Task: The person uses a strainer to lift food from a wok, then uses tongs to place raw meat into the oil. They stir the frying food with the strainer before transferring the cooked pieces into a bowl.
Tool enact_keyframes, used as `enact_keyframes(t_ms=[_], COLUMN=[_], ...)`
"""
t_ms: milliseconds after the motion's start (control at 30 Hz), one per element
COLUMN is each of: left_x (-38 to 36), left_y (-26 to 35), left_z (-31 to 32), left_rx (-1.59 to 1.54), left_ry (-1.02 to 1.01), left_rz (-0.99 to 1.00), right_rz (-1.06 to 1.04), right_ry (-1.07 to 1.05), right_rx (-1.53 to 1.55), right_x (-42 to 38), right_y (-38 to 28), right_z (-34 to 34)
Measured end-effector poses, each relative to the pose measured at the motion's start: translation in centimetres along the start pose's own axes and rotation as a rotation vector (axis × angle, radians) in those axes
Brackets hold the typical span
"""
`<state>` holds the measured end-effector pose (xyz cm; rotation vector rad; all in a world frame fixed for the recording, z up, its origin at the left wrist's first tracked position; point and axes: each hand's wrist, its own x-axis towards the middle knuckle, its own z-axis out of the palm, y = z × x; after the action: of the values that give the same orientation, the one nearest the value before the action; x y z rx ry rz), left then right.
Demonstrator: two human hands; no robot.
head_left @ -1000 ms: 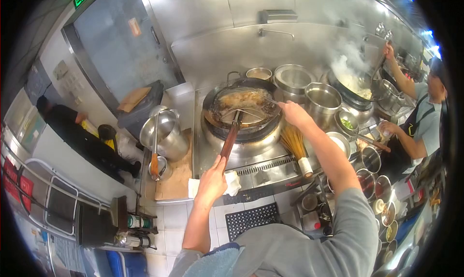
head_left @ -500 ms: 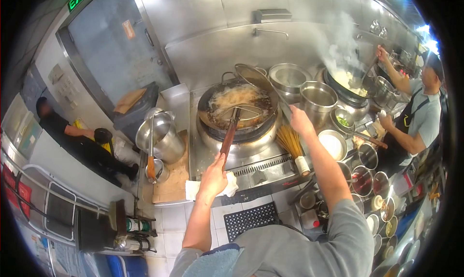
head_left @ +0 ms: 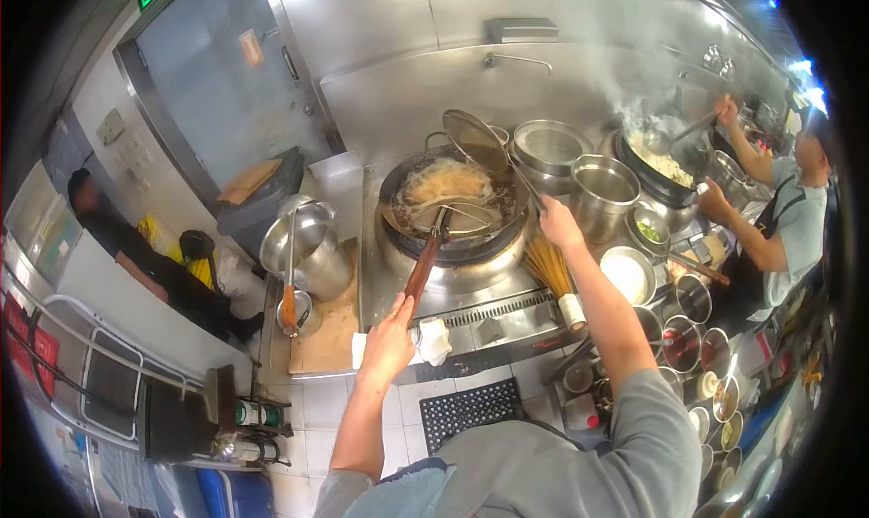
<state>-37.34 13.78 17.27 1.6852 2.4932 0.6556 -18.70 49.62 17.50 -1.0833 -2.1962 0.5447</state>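
A large wok (head_left: 396, 224) on the stove holds bubbling oil with golden food (head_left: 448, 185) frying in it. My left hand (head_left: 389, 342) is wrapped round the wooden handle (head_left: 424, 269) of a wire-framed tool (head_left: 463, 218), whose head rests in the wok over the oil. My right hand (head_left: 560, 223) grips the long handle of a round mesh strainer (head_left: 476, 142), held tilted above the wok's back right rim. Beside the wok, below my right hand, stands a bamboo brush (head_left: 548, 266). A white cloth (head_left: 434, 341) lies at the stove's front edge, near my left hand.
Steel pots (head_left: 605, 188) stand right of the wok, a tall pot (head_left: 308, 247) with a ladle (head_left: 289, 305) left. A co-worker (head_left: 769, 219) at the right works at a steaming wok (head_left: 661, 161). Another person (head_left: 136, 256) is at the left. Sauce containers (head_left: 681, 337) line the lower right.
The strainer has tilted more upright. My left hand has shifted slightly left and down. The co-worker's ladle is lower into their wok, and the person at the left has lowered an arm.
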Motion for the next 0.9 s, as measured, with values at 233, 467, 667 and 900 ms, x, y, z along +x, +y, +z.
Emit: enact_keyframes(t_ms=[233, 467, 667, 900], left_x=[-0.3, 0.4, 0.6, 0.8], left_y=[1.0, -0.1, 0.1, -0.6], left_z=[0.3, 1.7, 1.6, 1.1], left_rx=[0.058, 0.044, -0.038, -0.119], left_ry=[-0.023, 0.023, 0.024, -0.002], left_rz=[-0.013, -0.008, -0.034, -0.017], right_rz=[-0.043, -0.245, -0.287, -0.266], right_ry=[-0.062, -0.033, -0.110, -0.197], right_rx=[-0.015, -0.195, -0.418, -0.571], right_x=[-0.1, 1.3, 0.2, -2.7], right_y=[-0.2, 0.2, 0.4, 2.4], right_z=[0.8, 3.2, 4.6, 2.0])
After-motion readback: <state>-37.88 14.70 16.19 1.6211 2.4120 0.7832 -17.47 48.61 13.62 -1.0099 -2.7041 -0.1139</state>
